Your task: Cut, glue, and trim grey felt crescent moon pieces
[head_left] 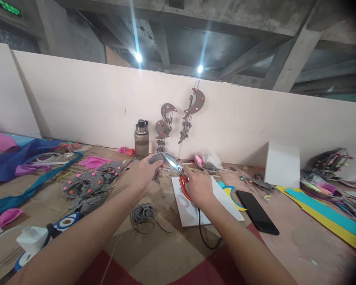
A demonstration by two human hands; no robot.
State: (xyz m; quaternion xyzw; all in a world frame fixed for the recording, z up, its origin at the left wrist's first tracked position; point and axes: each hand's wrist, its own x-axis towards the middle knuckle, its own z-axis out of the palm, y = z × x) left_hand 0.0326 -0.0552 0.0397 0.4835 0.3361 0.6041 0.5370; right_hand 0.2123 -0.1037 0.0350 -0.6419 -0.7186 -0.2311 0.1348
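Observation:
My left hand [144, 173] pinches a piece of grey felt [158, 159], raised over the middle of the table. In my right hand [198, 185] is a pair of scissors [174, 163] with red handles, its blades pointing up and left to the felt. The blades overlap the felt's edge; whether they are cutting it I cannot tell. Below my hands lies a bundle of grey cord [142, 213]. A white board [192, 213] lies flat under my right hand, with a black cable [199, 229] running down across it.
Left are grey moons with pink and orange pompoms [90, 182], blue cloth [32, 156] and a white charger [32, 238]. A bottle [141, 140] stands by the partition, where moon hangings [198, 101] hang. Right lie a black phone [257, 212] and yellow and blue strips [326, 215].

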